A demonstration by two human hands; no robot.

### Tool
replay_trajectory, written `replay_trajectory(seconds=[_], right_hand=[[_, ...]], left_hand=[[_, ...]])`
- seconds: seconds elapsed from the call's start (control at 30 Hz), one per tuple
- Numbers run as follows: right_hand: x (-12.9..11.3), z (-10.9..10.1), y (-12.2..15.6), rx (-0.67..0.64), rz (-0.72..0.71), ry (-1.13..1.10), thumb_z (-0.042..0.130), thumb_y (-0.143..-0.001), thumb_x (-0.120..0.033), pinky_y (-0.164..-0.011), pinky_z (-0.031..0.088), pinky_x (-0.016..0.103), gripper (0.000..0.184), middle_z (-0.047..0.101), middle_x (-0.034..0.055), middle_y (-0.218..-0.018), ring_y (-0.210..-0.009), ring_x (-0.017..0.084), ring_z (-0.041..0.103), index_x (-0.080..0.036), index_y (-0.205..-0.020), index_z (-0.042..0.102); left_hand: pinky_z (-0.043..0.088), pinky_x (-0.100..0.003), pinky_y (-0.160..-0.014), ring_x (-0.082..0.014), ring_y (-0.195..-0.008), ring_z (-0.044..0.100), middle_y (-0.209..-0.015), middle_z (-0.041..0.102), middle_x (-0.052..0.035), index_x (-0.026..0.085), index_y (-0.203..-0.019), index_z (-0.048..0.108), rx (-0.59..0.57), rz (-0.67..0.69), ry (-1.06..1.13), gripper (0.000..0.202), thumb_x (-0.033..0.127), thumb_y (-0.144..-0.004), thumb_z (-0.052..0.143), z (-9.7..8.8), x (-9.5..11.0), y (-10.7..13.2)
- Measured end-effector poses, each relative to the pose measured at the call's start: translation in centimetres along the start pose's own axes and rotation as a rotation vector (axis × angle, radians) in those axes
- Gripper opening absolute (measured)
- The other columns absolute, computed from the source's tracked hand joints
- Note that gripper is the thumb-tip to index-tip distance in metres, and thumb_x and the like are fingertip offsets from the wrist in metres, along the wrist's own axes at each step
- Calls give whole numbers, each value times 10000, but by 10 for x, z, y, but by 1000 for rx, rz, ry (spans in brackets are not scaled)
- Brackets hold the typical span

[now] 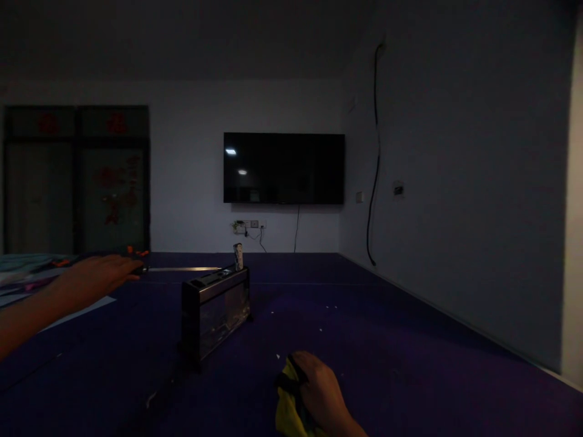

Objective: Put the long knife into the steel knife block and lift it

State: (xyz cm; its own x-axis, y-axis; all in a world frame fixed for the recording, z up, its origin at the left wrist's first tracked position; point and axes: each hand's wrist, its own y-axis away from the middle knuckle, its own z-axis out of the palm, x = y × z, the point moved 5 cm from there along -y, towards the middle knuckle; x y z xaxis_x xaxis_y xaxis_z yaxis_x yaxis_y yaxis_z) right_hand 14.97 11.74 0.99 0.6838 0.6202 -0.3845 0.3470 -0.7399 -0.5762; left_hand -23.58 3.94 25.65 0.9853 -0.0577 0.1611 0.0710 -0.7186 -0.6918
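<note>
My left hand [104,274] is stretched out over the table at the left, its fingers closed round the dark handle [143,269] of a long, thin metal tool. Its shiny straight shaft [184,269] points right, toward the top of a narrow black box with silvery trim and see-through or reflective sides [223,312]. Out of the box's far top end sticks a pale, speckled upright piece [238,257]. My right hand [321,388], low in the middle, is closed on a yellow and black cloth-like item [289,403]; its exact kind is unclear.
Small white scraps [320,329] dot the purple tabletop [387,346]. Papers [86,311] and orange bits [136,250] lie at the left. A television [283,168] hangs on the far wall above sockets; a black cable [376,158] dangles along the right wall.
</note>
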Motion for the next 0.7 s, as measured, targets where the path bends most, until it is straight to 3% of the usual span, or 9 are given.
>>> replay_trajectory(seconds=[0.1,0.2,0.33,0.47,0.6,0.7], right_hand=[[-1,0,-1,-11,-6,-5,347,-527,21,-874,417,230,605,664,47,-1053,-992,162,600,-201,-1022,615],[-2,-1,-2,-25,10,1,342,-525,22,-870,411,225,598,667,47,-1042,-985,161,600,-200,-1005,620],[-4,-2,-3,-55,55,-14,346,-524,16,-858,405,221,578,669,46,-1021,-993,163,589,-197,-982,628],[-6,-1,-3,-69,60,-19,354,-510,11,-884,384,221,591,654,38,-1062,-1038,163,560,-209,-980,637],[-6,1,-3,-72,42,-40,352,-521,5,-868,388,215,589,654,44,-1057,-1016,160,569,-205,-993,635],[-6,5,-3,-93,38,-48,355,-517,-1,-845,394,212,587,660,47,-1034,-987,160,579,-201,-996,629]], left_hand=[[412,-287,-838,-160,-896,587,-921,636,3,102,-1084,589,-207,269,-485,704,635,-777,246,19,2,-5],[416,-284,-820,-151,-878,586,-918,623,-15,95,-1081,586,-192,361,-634,837,641,-774,30,26,-3,-11],[444,-265,-722,-153,-695,586,-769,655,-28,166,-939,665,-161,391,-516,619,629,-762,294,26,-11,-24],[447,-268,-635,-173,-622,561,-689,643,-25,202,-934,663,-156,395,-455,370,448,-738,468,26,-27,-42],[422,-411,-813,-209,-815,562,-829,655,-56,187,-974,635,-109,528,-597,300,263,-741,461,27,-25,-64],[246,-527,-976,-204,-973,503,-929,648,-47,156,-989,608,-41,638,-729,337,131,-672,498,25,-4,-87]])
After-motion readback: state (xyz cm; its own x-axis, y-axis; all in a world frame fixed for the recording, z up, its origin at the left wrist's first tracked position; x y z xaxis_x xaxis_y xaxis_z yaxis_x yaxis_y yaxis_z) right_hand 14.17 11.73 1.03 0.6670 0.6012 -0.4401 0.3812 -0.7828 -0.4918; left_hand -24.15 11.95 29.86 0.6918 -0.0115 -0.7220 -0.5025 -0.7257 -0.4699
